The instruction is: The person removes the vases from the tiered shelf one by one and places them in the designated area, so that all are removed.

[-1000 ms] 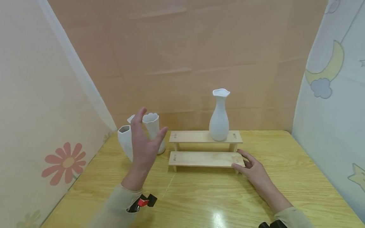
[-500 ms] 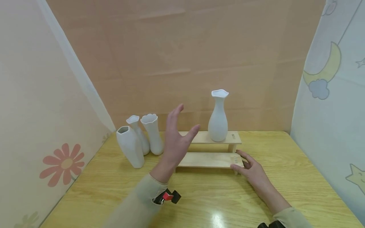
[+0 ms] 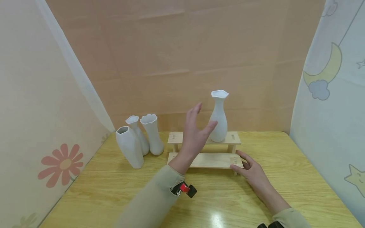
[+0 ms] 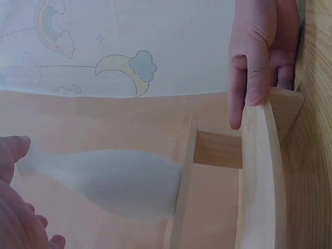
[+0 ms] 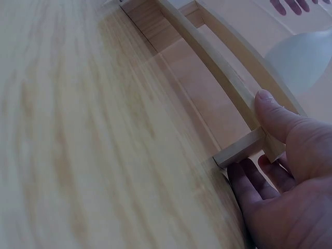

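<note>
A two-tier wooden shelf (image 3: pixel 214 160) stands on the table, and a tall white vase (image 3: pixel 219 128) stands upright on its upper tier. My right hand (image 3: pixel 252 172) grips the right end of the lower tier. In the right wrist view its thumb (image 5: pixel 277 116) lies on the board's edge, with the other fingers by the leg below. My left hand (image 3: pixel 195 136) is raised in front of the upper tier, fingers and thumb spread and holding nothing. Its thumb overlaps the vase in the head view; in the left wrist view it is near the vase's mouth, contact unclear.
Left of the shelf, three white vases stand close together on the table: an angular one (image 3: pixel 130 148), a flared-neck one (image 3: pixel 142 139) partly behind it, and a scalloped-rim one (image 3: pixel 153 136). An orange-brown backdrop (image 3: pixel 171 63) and printed side sheets (image 3: pixel 322 126) enclose the wooden table (image 3: pixel 228 196).
My left hand has moved right, from in front of the three vases to the vase on the upper tier, staying spread. My right hand keeps its place on the shelf.
</note>
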A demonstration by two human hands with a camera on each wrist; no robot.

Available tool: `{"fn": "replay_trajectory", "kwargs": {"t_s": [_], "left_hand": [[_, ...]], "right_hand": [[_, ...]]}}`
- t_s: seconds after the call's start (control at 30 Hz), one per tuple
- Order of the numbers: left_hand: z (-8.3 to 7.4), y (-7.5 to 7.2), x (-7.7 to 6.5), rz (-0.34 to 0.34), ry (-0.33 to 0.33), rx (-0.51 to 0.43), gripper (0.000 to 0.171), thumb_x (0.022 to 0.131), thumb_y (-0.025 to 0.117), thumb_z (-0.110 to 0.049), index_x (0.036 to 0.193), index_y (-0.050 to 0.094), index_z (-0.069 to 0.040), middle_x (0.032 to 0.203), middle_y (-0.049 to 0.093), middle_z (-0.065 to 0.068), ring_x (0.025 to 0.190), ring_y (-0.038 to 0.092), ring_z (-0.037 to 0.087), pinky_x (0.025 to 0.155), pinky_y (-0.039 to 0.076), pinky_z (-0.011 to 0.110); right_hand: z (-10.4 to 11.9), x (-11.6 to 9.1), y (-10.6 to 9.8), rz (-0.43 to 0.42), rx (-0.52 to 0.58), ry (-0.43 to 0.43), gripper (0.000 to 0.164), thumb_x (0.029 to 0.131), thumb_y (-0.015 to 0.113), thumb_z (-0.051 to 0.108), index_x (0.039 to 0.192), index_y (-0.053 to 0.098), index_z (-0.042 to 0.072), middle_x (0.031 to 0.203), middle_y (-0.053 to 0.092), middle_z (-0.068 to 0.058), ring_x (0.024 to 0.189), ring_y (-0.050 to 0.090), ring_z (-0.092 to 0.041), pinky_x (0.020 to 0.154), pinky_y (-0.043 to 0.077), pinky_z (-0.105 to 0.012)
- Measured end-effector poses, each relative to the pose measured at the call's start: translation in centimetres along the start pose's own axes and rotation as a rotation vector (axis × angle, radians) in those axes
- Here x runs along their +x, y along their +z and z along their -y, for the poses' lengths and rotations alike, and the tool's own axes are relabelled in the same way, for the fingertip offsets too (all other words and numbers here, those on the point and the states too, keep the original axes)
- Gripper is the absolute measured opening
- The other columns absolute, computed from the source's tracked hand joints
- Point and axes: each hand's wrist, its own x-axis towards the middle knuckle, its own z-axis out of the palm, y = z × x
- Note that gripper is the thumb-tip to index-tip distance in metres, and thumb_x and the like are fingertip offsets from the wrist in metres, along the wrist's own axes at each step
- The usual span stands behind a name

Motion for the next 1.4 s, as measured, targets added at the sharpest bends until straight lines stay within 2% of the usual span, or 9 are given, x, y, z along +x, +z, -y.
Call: {"fn": "replay_trajectory", "kwargs": {"t_s": [0.27, 0.4, 0.67, 1.07, 1.4], "left_hand": [[0.4, 2.6, 0.7, 0.018, -0.098, -0.012, 0.081, 0.098, 0.088, -0.022, 0.168, 0.046, -0.014, 0.157, 0.052, 0.011, 0.147, 0.05, 0.027, 0.117, 0.046, 0.057], [0.4, 3.4, 0.9, 0.014, -0.113, -0.008, 0.08, 0.098, 0.087, -0.019, 0.167, 0.046, -0.012, 0.156, 0.052, 0.012, 0.147, 0.052, 0.031, 0.115, 0.049, 0.057], [1.1, 4.7, 1.0, 0.008, -0.153, 0.006, 0.078, 0.098, 0.088, -0.019, 0.165, 0.049, -0.014, 0.149, 0.056, 0.012, 0.135, 0.058, 0.027, 0.105, 0.057, 0.054], [1.7, 5.3, 0.7, -0.004, -0.19, 0.008, 0.073, 0.099, 0.087, -0.02, 0.162, 0.052, -0.015, 0.15, 0.056, 0.01, 0.134, 0.061, 0.026, 0.107, 0.056, 0.056], [1.6, 5.3, 0.6, -0.014, -0.198, -0.013, 0.066, 0.098, 0.087, -0.016, 0.157, 0.056, -0.015, 0.148, 0.057, 0.009, 0.133, 0.06, 0.026, 0.108, 0.055, 0.058]], "right_hand": [[-0.3, -0.1, 0.0, -0.006, -0.005, -0.004, 0.094, 0.1, 0.085, 0.039, 0.175, 0.031, 0.019, 0.184, 0.006, -0.014, 0.164, 0.014, -0.052, 0.126, 0.029, -0.067], [-0.3, -0.1, 0.1, 0.001, -0.013, -0.008, 0.093, 0.101, 0.084, 0.039, 0.176, 0.031, 0.02, 0.184, 0.006, -0.014, 0.165, 0.013, -0.052, 0.126, 0.028, -0.068], [-0.4, -0.1, 0.1, 0.004, -0.015, -0.006, 0.094, 0.101, 0.084, 0.04, 0.176, 0.03, 0.021, 0.184, 0.006, -0.013, 0.165, 0.012, -0.052, 0.126, 0.027, -0.069], [-0.4, -0.3, 0.1, -0.008, -0.021, -0.007, 0.093, 0.101, 0.084, 0.04, 0.175, 0.031, 0.022, 0.184, 0.006, -0.015, 0.164, 0.014, -0.052, 0.126, 0.028, -0.068], [-0.3, -0.4, 0.2, -0.009, -0.019, 0.001, 0.095, 0.1, 0.085, 0.04, 0.175, 0.031, 0.021, 0.183, 0.006, -0.016, 0.164, 0.013, -0.053, 0.126, 0.027, -0.068]]}}
